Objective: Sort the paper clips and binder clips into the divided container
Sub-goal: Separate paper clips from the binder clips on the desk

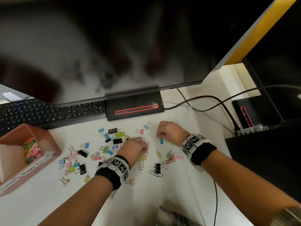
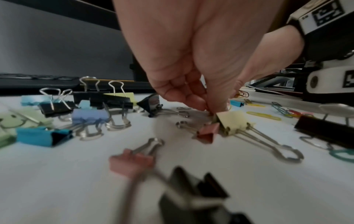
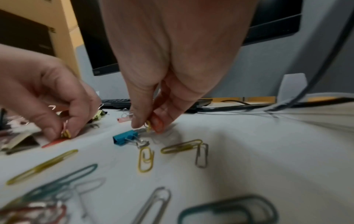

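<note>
Head view: both hands' fingers pinch thin wire paper clips [image 1: 170,158] among pastel and black binder clips [image 1: 114,141].

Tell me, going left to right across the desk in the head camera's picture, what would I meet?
Pink divided container → scattered binder clips → left hand → right hand → black cable → black box.

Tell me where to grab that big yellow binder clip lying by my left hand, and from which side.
Take the yellow binder clip by its folded body, pinching the two flat faces from above. Its wire handles lie flat on the desk, hard to get under, while the body stands raised. A small pink clip touches one side, so avoid coming in there.
</note>
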Tool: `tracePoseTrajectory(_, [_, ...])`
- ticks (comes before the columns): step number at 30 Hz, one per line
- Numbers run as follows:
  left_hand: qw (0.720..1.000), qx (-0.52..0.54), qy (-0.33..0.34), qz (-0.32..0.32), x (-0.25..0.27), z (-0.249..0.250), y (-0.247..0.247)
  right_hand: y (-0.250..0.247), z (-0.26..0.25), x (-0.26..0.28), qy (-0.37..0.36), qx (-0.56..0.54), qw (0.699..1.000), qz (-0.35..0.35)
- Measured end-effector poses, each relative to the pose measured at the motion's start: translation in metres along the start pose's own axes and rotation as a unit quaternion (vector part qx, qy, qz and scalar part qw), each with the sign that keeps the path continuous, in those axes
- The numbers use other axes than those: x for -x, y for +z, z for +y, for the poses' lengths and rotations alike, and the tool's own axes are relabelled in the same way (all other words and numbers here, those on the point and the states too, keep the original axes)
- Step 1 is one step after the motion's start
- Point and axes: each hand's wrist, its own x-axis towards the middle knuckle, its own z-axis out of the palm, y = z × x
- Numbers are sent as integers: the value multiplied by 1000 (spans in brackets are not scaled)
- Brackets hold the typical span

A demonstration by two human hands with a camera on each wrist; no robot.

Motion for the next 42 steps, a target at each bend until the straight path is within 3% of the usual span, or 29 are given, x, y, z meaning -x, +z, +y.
tracePoseTrajectory(3, [1000, -7, -10, -12, -2, -1, 3, -1, -3, -6, -39, 24, 998, -44])
tracePoseTrajectory(8, [1000, -11, -18, -4, 0, 0, 5, -6, -4, -9, -30, 59, 995, -79])
tracePoseTrajectory(12, [999, 9, -37, 9, 4, 0, 9, -6, -2, -3, 7, 16, 999, -49])
tracePoseTrajectory(16, [998, 38, -51, 15, 4, -1, 9, -3, -7, 3, 39, -39, 998, 24])
tracePoseTrajectory(18, [996, 60, -59, 20, 6, -1, 8, 1, -14, 0, 40, -30, 999, 23])
tracePoseTrajectory(22, [985, 126, -90, 72, 18, -5, 1, 14, -23, -8, 66, 71, 994, -57])
tracePoseTrajectory(26, [972, 139, -104, 156, 39, -15, -14, 20, -25, -8, 78, 109, 989, -58])
tracePoseTrajectory(33, [954, 157, -140, 214, 91, -37, -31, 26, -32, -4, 76, 95, 989, -90])
tracePoseTrajectory(37, [934, 185, -188, 241, 130, -62, -49, 24, -71, -8, 41, 60, 996, -59])
tracePoseTrajectory(42, [905, 106, -276, 306, 186, -117, -97, 25, -198, -48, -105, 4, 994, 17])
